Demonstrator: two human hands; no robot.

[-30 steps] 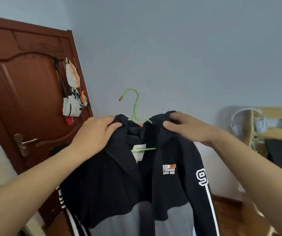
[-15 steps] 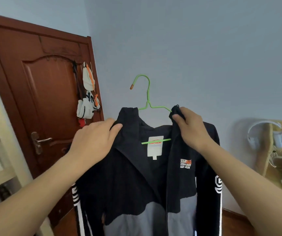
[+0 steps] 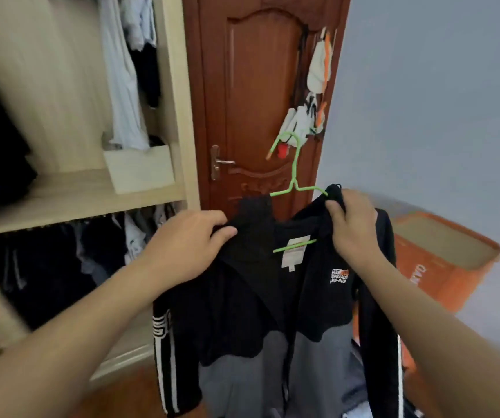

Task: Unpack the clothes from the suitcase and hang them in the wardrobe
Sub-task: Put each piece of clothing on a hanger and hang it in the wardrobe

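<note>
Now both hands are up: the left hand (image 3: 186, 239) grips the black-and-grey jacket (image 3: 272, 312) at its left shoulder, the right hand (image 3: 352, 227) pinches its collar on the green hanger (image 3: 294, 179). It's held before the brown door (image 3: 257, 101), beside the open wardrobe (image 3: 76, 194) with clothes on the rail under its shelf. An orange box (image 3: 441, 267) stands against the grey wall (image 3: 438, 101).

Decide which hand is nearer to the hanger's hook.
Right. The right hand grips the jacket collar beside the hanger shoulder, just right of and below the hook. The left hand holds the collar farther left and lower.
</note>
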